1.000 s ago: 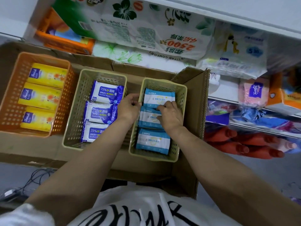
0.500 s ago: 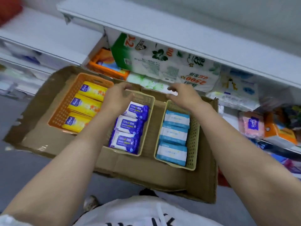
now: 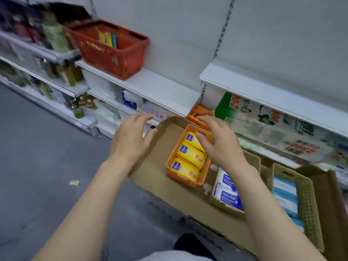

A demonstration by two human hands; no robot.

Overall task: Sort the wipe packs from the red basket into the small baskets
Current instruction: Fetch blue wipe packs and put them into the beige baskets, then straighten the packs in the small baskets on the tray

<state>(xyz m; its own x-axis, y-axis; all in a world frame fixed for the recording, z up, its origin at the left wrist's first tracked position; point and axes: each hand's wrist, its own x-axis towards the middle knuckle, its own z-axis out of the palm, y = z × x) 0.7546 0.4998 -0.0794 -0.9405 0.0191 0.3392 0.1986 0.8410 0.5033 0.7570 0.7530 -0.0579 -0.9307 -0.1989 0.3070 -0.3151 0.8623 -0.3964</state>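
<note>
The red basket (image 3: 113, 51) stands on a white shelf at upper left, with a few packs upright inside. Lower down, a cardboard tray (image 3: 160, 178) carries three small baskets. The orange basket (image 3: 170, 161) holds yellow wipe packs (image 3: 190, 153). A beige basket (image 3: 216, 200) holds purple-and-white packs (image 3: 227, 193). Another beige basket (image 3: 308, 204) at the right holds blue-and-white packs (image 3: 284, 196). My left hand (image 3: 131, 138) hovers above the tray's left corner, fingers relaxed and empty. My right hand (image 3: 218, 142) hovers over the orange basket, fingers loose, holding nothing.
White shelves (image 3: 160, 85) run along the wall, with bottles (image 3: 54, 36) at far left and tissue bags (image 3: 263, 127) under the right shelf. An orange box (image 3: 199, 113) sits behind the tray. Grey floor (image 3: 47, 166) lies to the left.
Both hands have left the blue-pack basket and risen leftward, empty. The view has swung up and left, bringing the red basket into sight.
</note>
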